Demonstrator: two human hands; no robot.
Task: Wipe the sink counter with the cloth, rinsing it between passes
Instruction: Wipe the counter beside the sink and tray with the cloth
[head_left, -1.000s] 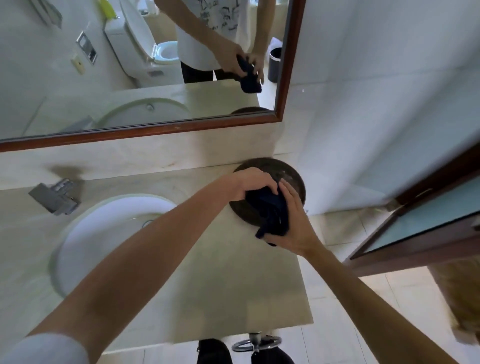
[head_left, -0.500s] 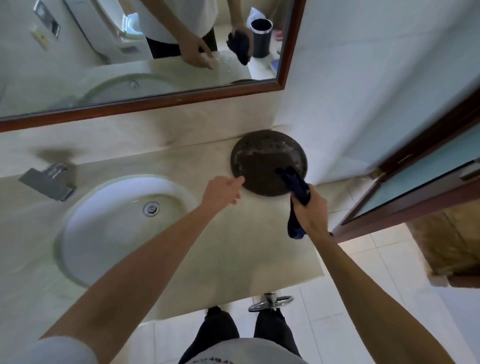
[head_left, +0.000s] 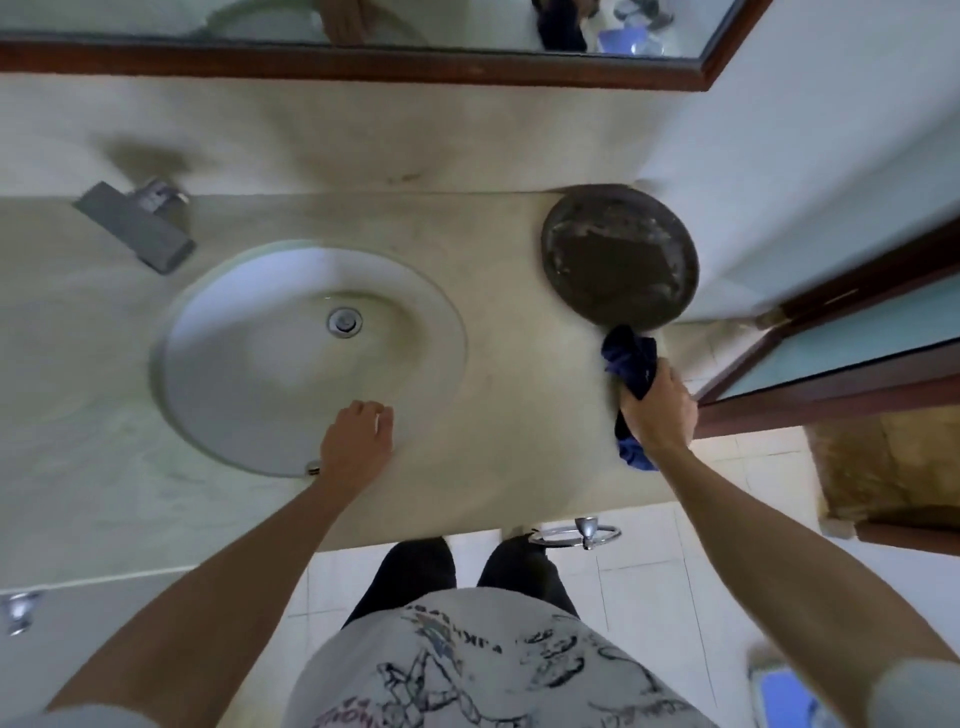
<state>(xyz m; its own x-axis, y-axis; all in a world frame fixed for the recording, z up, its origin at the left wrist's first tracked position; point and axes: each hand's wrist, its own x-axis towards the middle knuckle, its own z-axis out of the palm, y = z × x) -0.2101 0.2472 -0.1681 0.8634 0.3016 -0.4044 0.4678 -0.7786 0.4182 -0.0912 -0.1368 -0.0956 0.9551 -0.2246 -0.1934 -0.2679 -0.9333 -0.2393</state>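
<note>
One cloth (head_left: 631, 364) bunched in the right hand (head_left: 657, 410), spilling out both ends.

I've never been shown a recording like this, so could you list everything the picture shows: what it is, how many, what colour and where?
cloth: one, dark blue, bunched, at the counter's right edge, near the tray
counter: one, beige stone, across the middle
sink basin: one, white, oval, set into the counter, left of centre
drain: one, silver, in the basin
tap: one, grey metal, behind the basin on the left
round tray: one, dark brown, back right corner of the counter
mirror: one, brown wooden frame, on the wall above
door: one, dark wood with glass, on the right
left hand: one, at the basin's front rim, fingers relaxed
right hand: one, grips the cloth
</note>
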